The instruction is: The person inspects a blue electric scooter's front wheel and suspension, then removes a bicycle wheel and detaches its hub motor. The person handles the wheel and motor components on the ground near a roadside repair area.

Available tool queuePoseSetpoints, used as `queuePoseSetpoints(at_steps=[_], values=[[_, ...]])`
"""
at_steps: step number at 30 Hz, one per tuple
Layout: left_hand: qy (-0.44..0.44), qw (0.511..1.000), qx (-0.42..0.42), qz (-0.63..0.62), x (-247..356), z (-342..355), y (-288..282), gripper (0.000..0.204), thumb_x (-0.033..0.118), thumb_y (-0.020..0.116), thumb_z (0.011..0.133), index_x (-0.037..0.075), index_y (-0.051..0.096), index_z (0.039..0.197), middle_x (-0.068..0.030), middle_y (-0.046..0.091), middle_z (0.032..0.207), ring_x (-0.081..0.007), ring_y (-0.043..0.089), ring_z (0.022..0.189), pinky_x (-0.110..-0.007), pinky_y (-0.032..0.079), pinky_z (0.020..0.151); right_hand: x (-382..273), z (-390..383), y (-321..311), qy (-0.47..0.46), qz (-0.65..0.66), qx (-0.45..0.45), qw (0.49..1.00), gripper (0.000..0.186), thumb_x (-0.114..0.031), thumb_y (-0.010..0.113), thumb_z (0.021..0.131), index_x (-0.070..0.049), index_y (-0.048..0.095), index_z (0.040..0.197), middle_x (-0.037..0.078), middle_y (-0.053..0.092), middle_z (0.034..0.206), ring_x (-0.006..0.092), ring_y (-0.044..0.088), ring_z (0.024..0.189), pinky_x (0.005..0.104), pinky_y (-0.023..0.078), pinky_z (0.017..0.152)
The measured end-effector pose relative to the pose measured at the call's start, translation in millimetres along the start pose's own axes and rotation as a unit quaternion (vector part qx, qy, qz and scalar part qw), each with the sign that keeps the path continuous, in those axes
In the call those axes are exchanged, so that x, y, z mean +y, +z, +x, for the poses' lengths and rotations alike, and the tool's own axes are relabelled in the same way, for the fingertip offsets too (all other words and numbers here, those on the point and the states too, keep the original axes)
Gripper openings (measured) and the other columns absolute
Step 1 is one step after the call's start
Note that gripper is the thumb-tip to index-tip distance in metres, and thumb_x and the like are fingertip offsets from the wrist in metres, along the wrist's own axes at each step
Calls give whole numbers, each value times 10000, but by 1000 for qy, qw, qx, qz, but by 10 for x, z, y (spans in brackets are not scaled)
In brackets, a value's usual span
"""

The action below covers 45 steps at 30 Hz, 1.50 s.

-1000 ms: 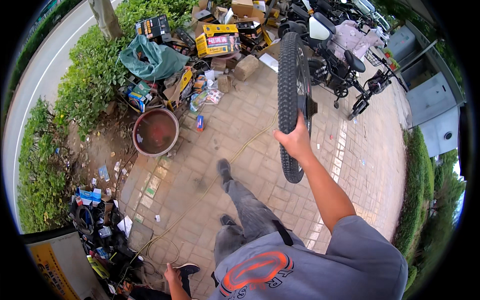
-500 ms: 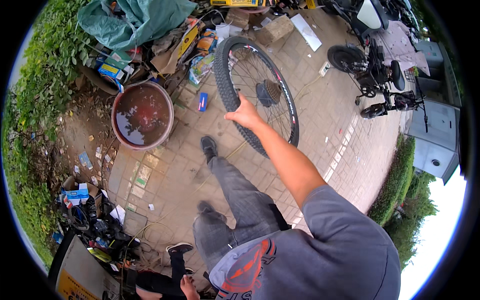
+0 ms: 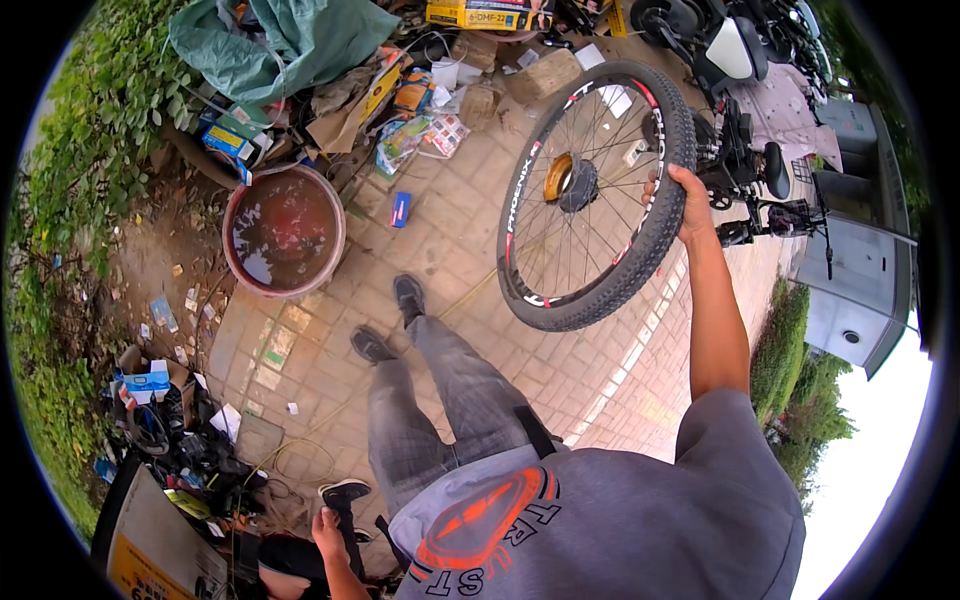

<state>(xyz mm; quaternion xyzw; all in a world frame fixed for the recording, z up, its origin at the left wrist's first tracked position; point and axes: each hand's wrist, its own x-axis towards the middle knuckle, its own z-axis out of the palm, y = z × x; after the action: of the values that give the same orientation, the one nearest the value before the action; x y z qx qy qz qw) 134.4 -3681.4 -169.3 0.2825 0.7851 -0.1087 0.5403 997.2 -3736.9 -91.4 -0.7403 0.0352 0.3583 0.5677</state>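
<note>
A bicycle wheel [image 3: 585, 318] with a knobby black tyre hangs in the air, tilted, in front of me and to the right. My right hand [image 3: 690, 205] is closed round its tyre and rim on the right side, with the arm stretched forward. Thin spokes run to a dark hub [image 3: 577, 188] with a gold-coloured ring. Low at the left, beside my grey shirt, my left hand [image 3: 328, 535] hangs with loosely bent fingers and nothing visible in it.
A round tub of murky water [image 3: 340, 235] stands left on the paving. A small blue box [image 3: 401, 210] lies near it. Cardboard and a green tarp [image 3: 290, 50] are heaped behind. Parked electric bikes [image 3: 745, 150] stand right. Another person's shoe [image 3: 343, 492] shows at lower left.
My right hand has swung the wheel to the right and turned it, so its other side shows. My feet have shifted, and my left hand has risen slightly leftward.
</note>
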Motion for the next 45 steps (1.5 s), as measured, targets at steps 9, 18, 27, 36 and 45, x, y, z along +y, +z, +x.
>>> queuePoseSetpoints(at_steps=[9,18,27,36,45], values=[[6,1000,-8,-5,451,-11,-13,400,437,564,895,57,569,1023,2,595,874,-97,534,770,-233,345,596,252,-1137,1178,-155,-250,124,948,582,-129,711,690,59,467,1184,78,611,940,138,571,786,258,470,720],[-147,982,103,-64,-810,-681,-440,415,291,528,929,21,494,1242,-148,608,1151,-238,622,942,-309,499,707,2894,391,2713,-3,-310,-9,951,905,-174,726,616,-10,243,1364,215,498,1131,326,541,1024,398,455,854],[-77,994,77,-24,-494,-677,78,533,511,552,877,62,531,1165,-47,616,1008,-175,570,920,-304,387,698,2058,406,1363,4,-120,-86,989,454,-160,705,670,-6,544,1066,65,580,859,149,571,721,291,486,622],[39,998,53,-2,148,-382,194,413,365,530,936,-23,579,1068,-55,606,904,-139,548,839,-277,428,793,822,-67,-626,84,-5,-3,996,428,-388,632,797,10,547,930,104,590,812,221,586,670,339,517,619],[81,996,12,30,887,-202,230,401,390,534,927,-1,588,1000,-34,611,865,-117,533,783,-254,400,688,116,-1194,-55,-86,-30,182,979,318,-180,698,765,-3,524,963,87,579,783,161,583,625,301,497,542]])
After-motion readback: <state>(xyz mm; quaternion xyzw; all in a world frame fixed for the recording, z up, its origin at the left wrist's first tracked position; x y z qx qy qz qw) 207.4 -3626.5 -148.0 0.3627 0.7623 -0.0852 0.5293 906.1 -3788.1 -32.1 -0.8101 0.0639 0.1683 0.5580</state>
